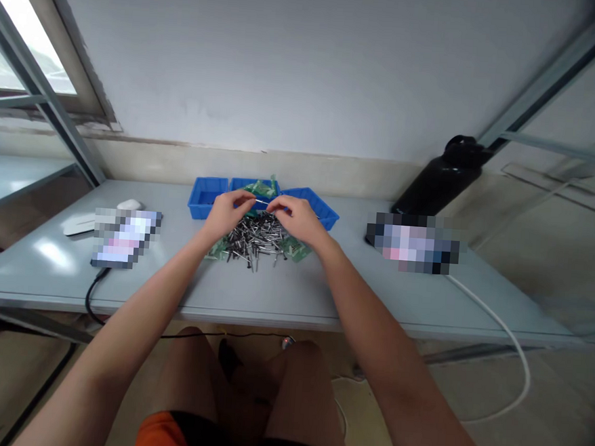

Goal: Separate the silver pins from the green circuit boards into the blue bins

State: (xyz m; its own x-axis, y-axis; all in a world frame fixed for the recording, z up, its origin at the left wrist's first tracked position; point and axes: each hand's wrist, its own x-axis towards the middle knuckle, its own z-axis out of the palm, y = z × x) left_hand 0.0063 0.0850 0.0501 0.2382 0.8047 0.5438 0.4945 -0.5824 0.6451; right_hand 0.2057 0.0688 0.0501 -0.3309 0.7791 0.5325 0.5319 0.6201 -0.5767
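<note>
A loose pile of long dark and silver screws (256,237) lies on the grey table in front of me. Above its far side, a thin silver screw (263,202) spans the gap between my two hands. My left hand (228,211) pinches its left end between thumb and fingers. At the other end, my right hand (298,216) has its fingertips closed on the same screw. Green-printed clear plastic bags poke out around the pile: one bag (296,249) by the right wrist, another bag (217,250) by the left.
Behind the hands stand a left blue bin (195,202), a middle blue bin (239,183) with a green bag in it, and an angled right blue bin (328,218). A phone (128,238) with a cable lies left. At right are a black bottle (435,185) and another phone (410,248).
</note>
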